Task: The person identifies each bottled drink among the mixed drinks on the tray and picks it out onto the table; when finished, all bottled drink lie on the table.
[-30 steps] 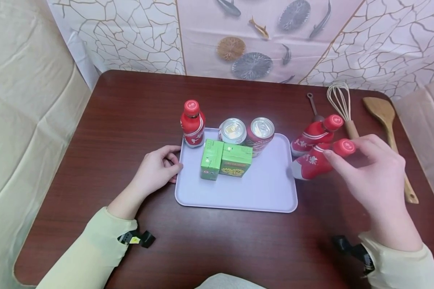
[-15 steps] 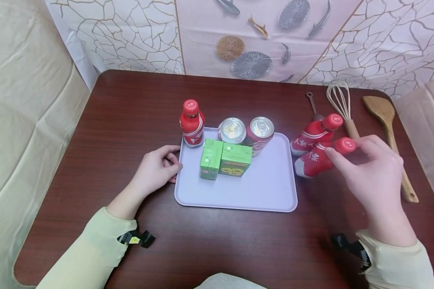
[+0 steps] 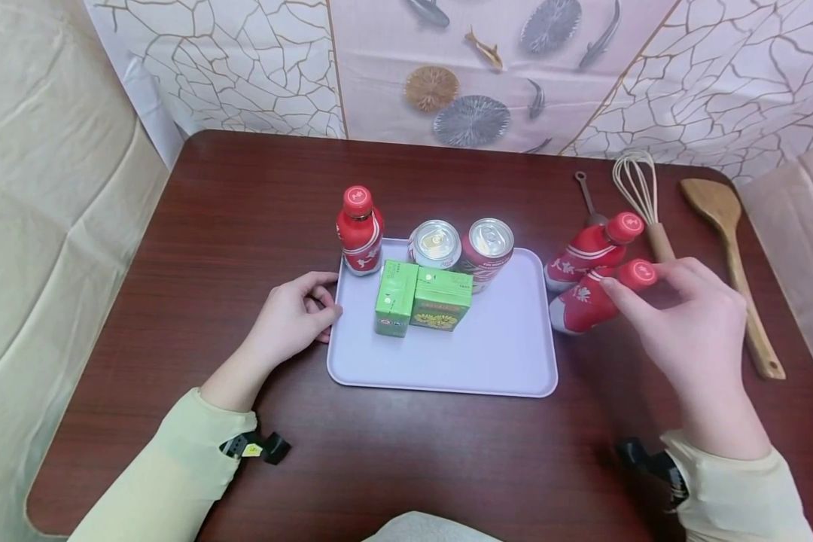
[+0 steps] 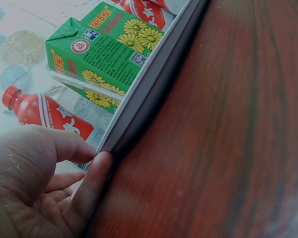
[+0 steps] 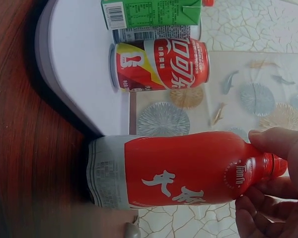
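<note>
On the table (image 3: pixel 406 444), the tray (image 3: pixel 501 361) has its left rim pinched in the left hand (image 3: pixel 294 316), likely to steady it, that forearm slanting inward. The right hand (image 3: pixel 694 339), arched, holds the nearer bottle (image 3: pixel 586 301) just beside the tray's right edge, thumb and fingers closed round its neck, presumably an easy grasp; cans (image 3: pixel 489 252) and cartons (image 3: pixel 442 301) cluster on the tray, perhaps saving space.

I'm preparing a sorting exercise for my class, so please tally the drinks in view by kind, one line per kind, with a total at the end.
Red bottles: 3
Drink cans: 2
Green cartons: 2
Total: 7
</note>
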A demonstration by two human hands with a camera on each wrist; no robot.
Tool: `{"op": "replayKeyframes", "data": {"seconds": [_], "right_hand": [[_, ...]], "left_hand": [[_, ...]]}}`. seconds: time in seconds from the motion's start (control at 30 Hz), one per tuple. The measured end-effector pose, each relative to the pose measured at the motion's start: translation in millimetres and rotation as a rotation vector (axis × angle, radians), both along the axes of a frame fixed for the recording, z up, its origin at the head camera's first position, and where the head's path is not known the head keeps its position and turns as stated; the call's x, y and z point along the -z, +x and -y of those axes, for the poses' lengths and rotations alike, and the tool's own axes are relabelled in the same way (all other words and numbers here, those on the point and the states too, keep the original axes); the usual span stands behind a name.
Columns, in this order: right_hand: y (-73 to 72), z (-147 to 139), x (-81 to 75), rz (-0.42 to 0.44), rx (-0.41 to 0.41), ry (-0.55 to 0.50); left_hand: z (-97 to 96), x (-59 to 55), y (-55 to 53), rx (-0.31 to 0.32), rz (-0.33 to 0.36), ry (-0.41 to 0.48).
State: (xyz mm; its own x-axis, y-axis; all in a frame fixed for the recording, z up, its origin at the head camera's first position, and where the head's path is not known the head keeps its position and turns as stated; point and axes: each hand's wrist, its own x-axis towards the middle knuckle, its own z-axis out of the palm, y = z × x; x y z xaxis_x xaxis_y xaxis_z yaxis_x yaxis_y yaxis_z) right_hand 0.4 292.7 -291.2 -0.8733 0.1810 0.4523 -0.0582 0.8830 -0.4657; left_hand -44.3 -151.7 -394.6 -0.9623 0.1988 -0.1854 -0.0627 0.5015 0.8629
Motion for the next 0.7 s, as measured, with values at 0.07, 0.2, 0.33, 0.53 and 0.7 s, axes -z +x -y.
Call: {"op": "replayKeyframes", "data": {"seconds": [0.07,0.2,0.33,0.53,0.7], "right_hand": [[0.7,0.0,-0.3,0.007,0.006,0.005],[1.5,0.1,-1.1,-0.001,-0.013,0.014],[2.1,0.4,-1.9,0.007,-0.030,0.027],[4.0,0.6,-3.8,0.052,-0.025,0.024],[5.0,-0.2,-5.0,0.081,-0.027,0.020]], "left_hand": [[0.3,-0.3,-0.2,0.002,-0.004,0.000],[0.6,-1.5,0.2,-0.001,-0.005,-0.006],[-0.2,-3.1,0.7,-0.006,-0.005,-0.003],[-1.6,-4.7,1.4,-0.008,-0.005,0.001],[-2.5,-5.4,0.9,-0.004,-0.006,0.003]]}}
